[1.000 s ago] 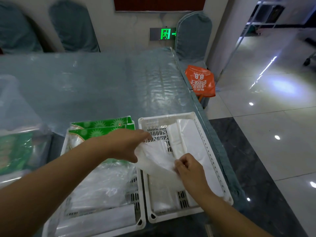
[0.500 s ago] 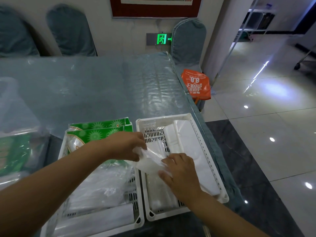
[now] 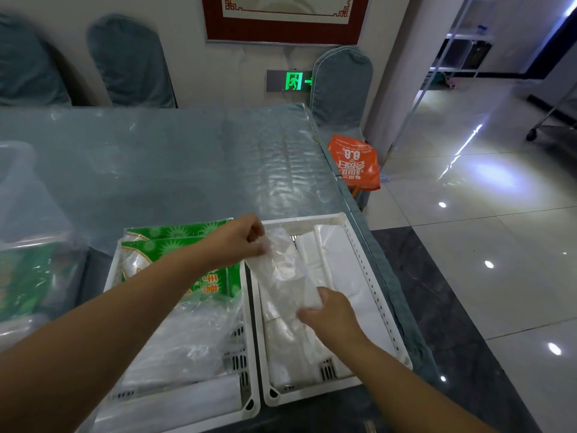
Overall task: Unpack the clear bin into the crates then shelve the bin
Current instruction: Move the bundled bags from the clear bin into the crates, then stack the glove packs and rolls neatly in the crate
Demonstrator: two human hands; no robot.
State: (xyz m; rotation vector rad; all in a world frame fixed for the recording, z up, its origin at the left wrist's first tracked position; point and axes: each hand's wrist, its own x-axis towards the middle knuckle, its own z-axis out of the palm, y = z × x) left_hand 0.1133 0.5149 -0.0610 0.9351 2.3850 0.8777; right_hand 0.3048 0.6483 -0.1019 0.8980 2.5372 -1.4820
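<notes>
head view looks down at your two hands over the right white crate (image 3: 371, 276), both holding one clear plastic packet (image 3: 284, 270) of white contents. your left hand (image 3: 237, 242) pinches the packet's far end with curled fingers, near the crate's back left corner, and your right hand (image 3: 331, 314) grips its near end, thumb on top. the packet stretches lengthwise between them, tilted a little, just above the white packs (image 3: 327, 260) already lying in that crate. the left white crate (image 3: 249, 404) sits touching the right one, side by side at the table's near edge; it holds green printed packages (image 3: 175, 235) at the back and clear wrapped bundles (image 3: 187, 332) toward the front. the clear bin (image 3: 28, 195) stands at the far left on the table, partly cut off, with green packaging showing through its wall. the table (image 3: 156, 167) wears a shiny clear cover over teal cloth. an orange bag (image 3: 356, 164) hangs off a covered chair (image 3: 340, 85) past the table's right corner, and a green exit sign (image 3: 293, 80) glows low on the wall.
</notes>
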